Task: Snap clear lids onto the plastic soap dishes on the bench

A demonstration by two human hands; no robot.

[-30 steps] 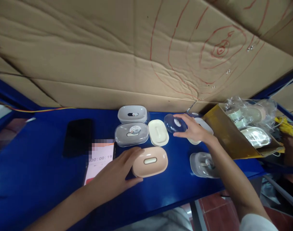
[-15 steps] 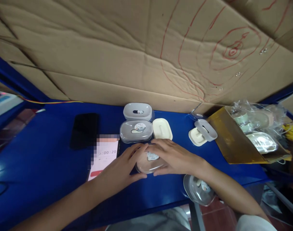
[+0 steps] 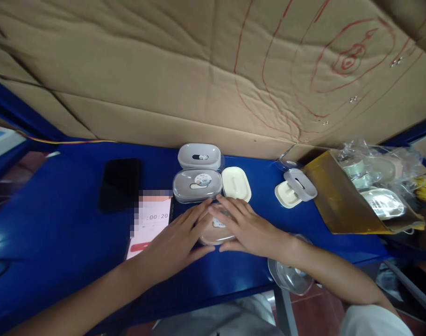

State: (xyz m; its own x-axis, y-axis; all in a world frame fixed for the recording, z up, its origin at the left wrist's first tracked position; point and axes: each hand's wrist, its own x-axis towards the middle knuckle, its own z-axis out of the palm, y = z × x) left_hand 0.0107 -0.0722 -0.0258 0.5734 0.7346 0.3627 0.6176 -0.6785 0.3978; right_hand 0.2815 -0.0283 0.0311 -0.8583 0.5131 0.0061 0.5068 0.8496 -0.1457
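A beige-pink oval soap box [image 3: 213, 234] with a clear lid and a white label lies on the blue table in front of me. My left hand [image 3: 181, 233] curves around its left side, fingertips at the top edge and thumb near the front. From the right, my right hand [image 3: 253, 229] grips the same box and covers part of its lid. Just behind it are a grey lidded soap box [image 3: 190, 189] with a round label and a cream tray [image 3: 236, 182]. Farther back stands a grey open box part [image 3: 195, 157].
A phone showing a timer [image 3: 152, 224] lies beside my left forearm, with a dark phone [image 3: 120, 184] behind it. At right are a cream piece [image 3: 286, 195], a grey piece [image 3: 306, 189] and a carton [image 3: 321, 196] of wrapped parts. Clear lids [image 3: 292, 277] sit by my right forearm.
Both hands stay around the beige-pink box; my right fingers reach a little farther over its lid. The whole view has shifted slightly, and more of the clear lids shows behind my right forearm.
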